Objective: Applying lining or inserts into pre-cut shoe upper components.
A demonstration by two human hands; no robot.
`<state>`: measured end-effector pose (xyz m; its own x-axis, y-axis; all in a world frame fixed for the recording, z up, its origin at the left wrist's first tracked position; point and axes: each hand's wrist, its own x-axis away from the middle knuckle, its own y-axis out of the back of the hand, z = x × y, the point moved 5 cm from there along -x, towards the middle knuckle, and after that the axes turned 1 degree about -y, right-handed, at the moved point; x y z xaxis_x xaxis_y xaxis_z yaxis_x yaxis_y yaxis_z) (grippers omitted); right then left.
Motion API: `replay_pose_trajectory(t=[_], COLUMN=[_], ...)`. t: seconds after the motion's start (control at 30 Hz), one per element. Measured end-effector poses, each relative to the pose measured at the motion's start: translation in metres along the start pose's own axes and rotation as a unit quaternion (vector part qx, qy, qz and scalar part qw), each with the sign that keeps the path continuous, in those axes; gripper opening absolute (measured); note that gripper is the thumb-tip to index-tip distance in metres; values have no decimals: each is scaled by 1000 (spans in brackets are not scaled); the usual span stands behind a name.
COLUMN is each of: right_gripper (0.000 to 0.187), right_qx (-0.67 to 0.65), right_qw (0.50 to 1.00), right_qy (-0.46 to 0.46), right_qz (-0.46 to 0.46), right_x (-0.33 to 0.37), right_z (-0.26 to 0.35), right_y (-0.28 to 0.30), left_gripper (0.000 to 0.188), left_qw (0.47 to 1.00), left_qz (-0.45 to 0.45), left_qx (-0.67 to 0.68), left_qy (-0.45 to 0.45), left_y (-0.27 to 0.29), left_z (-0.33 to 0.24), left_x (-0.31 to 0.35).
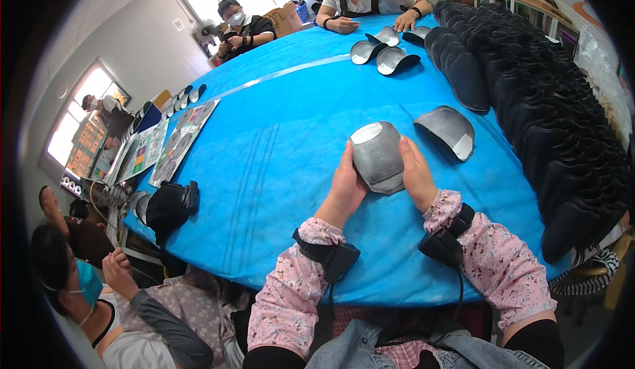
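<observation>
- The silver-grey curved panel with a white patch point(378, 157) is between both hands, over the blue sheet-covered table point(278, 170), long axis near to far.
- The left hand point(348, 187) and right hand point(418, 176) press its opposite sides, equally near.
- A similar grey curved piece point(444, 129) lies farther right.

Can count one left hand point(348, 185), one right hand point(418, 174), two pink flowered sleeves point(288, 293) and two black wrist devices point(338, 260) on them. Can see also one curved grey piece point(378, 157) between the hands, one just beside point(447, 129), four in the far group point(397, 59). Cannot count exactly the overlapping black pads point(522, 98).
</observation>
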<state>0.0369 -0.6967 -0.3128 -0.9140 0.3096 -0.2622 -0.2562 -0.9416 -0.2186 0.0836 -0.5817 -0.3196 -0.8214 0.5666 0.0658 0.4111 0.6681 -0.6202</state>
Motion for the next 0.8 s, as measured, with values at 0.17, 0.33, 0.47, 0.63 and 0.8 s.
replay_pose_trajectory(t=[0.17, 0.33, 0.47, 0.63, 0.8], right_gripper=[44, 42, 38, 37, 39], right_qx=[10, -2, 44, 70, 168], right_qw=[999, 1000, 998, 996, 970], right_qy=[35, 27, 31, 58, 163], right_qz=[1, -12, -13, -13, -68], right_x=[-6, -8, -6, -6, -10], right_z=[-6, -10, -1, -5, -3], right_y=[5, 1, -2, 0, 10], left_gripper=[54, 55, 56, 56, 63], left_qw=[998, 998, 992, 994, 999], left_qz=[-33, -12, -71, -71, 17], left_qx=[-42, -52, -91, -71, 30], left_qy=[-15, -22, -42, -51, 30], left_y=[1, -5, 1, 7, -12], left_z=[-1, -9, -9, -10, -6], left_x=[-1, 2, 3, 0, 4])
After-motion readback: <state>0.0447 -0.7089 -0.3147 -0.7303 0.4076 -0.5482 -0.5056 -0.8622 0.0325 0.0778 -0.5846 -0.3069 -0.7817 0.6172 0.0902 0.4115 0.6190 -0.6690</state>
